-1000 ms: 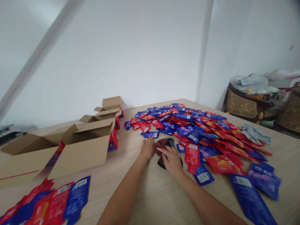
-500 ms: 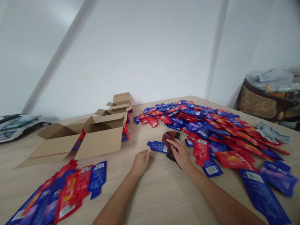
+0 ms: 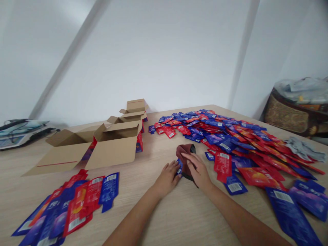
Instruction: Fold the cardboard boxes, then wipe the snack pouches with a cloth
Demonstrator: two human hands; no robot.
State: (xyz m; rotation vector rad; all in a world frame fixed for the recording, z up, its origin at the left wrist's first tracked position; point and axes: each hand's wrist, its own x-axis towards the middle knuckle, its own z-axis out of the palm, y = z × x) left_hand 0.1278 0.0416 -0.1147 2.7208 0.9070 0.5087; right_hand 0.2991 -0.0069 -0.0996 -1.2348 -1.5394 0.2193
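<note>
My left hand (image 3: pixel 167 178) lies with its fingers stretched out over a blue sachet (image 3: pixel 179 166), covering most of it against the table. Beside it, my right hand (image 3: pixel 197 169) grips a dark brown cloth (image 3: pixel 183 151) with a blackish edge. The cloth stands bunched over the sachet's right end, so that end is hidden. To the right of my right hand lie a red sachet (image 3: pixel 222 166) and a blue sachet (image 3: pixel 235 184), both with white barcode labels.
Open cardboard boxes (image 3: pixel 112 153) stand in a row at the left. In front of them lies a group of red and blue sachets (image 3: pixel 77 205). A large sachet heap (image 3: pixel 225 133) spreads across the right, with a grey cloth (image 3: pixel 302 148) on its edge.
My left hand has moved right and now covers the blue sachet, which lay mostly exposed before. My right hand stays on the brown cloth. The view has shifted slightly.
</note>
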